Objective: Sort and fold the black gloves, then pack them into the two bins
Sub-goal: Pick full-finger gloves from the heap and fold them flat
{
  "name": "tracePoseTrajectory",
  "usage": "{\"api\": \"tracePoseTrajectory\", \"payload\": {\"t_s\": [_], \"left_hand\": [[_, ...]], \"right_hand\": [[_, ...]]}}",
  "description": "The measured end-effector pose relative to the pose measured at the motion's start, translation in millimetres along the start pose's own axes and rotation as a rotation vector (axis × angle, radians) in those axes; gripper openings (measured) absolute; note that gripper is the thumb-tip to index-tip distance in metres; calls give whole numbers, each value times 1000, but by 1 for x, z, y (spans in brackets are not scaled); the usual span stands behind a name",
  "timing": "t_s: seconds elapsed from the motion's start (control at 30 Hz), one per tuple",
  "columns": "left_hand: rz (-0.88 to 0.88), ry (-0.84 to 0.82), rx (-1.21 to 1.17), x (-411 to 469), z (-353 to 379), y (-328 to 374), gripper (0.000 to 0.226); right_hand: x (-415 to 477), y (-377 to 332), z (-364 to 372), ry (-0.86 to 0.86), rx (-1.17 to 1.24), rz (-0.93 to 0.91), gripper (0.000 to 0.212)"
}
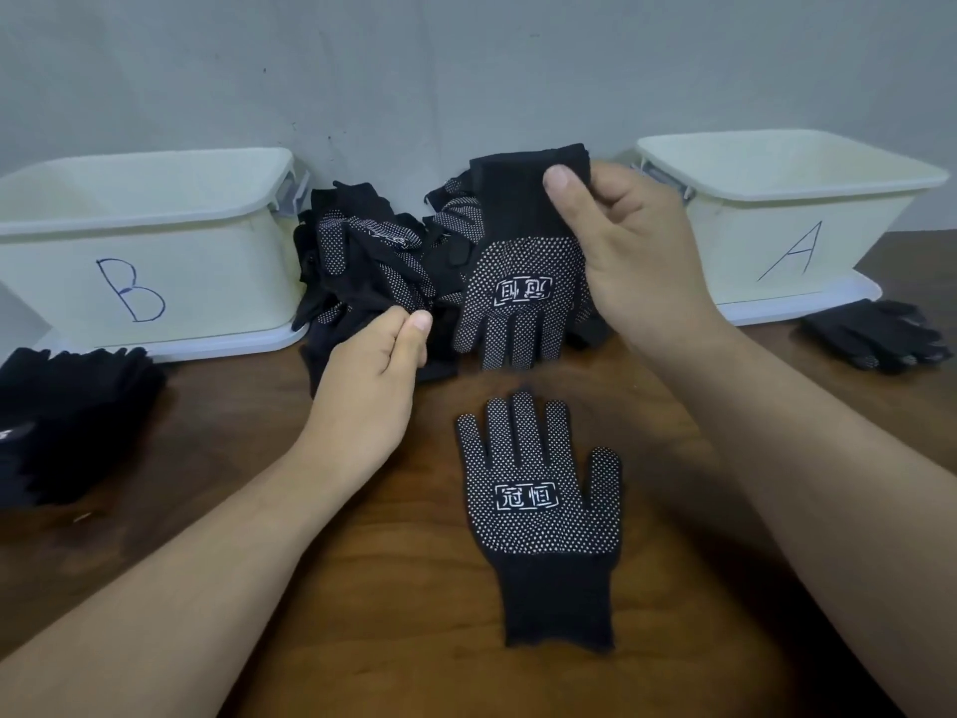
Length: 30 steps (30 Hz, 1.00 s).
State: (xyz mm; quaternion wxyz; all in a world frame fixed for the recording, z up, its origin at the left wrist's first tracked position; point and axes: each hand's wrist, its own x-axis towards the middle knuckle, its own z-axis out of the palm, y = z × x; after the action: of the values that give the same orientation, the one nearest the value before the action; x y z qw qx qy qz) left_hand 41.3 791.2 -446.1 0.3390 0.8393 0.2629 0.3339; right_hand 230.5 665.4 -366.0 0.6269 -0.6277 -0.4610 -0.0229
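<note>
Black knitted gloves with white grip dots are being sorted on the brown wooden desk (362, 588). One flat glove (538, 510) is laid near the desk's middle, dotted palm up and fingers toward the bins, apparently set out as the first of a pair. One hanging glove (523, 298) is held up by its cuff, which is pinched between the thumb and fingers of the right hand (637, 251). Its fingers point down and its printed side is shown, judged to be for comparison with the flat one. The left hand (373, 375) is closed in a pinch on fabric at the near edge of the loose heap (373, 261) of dotted gloves, probably to draw out or steady a piece. The heap is piled against the wall between the bins.

Counted: two single gloves; one heap, its number not to be told; two hands. Two cream plastic bins are noted, the bin marked B (145, 241) at left and the bin marked A (792, 199) at right; no gloves are seen in the parts that show. Two dark glove stacks are recorded, the left stack (67, 417) before B and the right stack (875, 334) before A, presumably sorted for packing.
</note>
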Motion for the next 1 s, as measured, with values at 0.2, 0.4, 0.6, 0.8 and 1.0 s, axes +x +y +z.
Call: {"api": "tracePoseTrajectory", "payload": {"t_s": [0.2,0.4,0.6,0.8,1.0], "left_hand": [[-25,-59,-76,1,6,-5,21],[-24,42,-110,6,1,-9,3],[-71,56,-66,8,0,-13,22],[38,-85,103,-2,2,-6,33],[84,-112,220,-21,2,-2,41]], "right_hand": [[-14,5,6,-39,-4,22,58],[-31,4,-1,-109,-36,45,49],[-71,-5,-12,-172,-39,102,36],[-113,-5,-21,-244,-61,148,42],[-159,-18,-39,-397,-33,226,16]]}}
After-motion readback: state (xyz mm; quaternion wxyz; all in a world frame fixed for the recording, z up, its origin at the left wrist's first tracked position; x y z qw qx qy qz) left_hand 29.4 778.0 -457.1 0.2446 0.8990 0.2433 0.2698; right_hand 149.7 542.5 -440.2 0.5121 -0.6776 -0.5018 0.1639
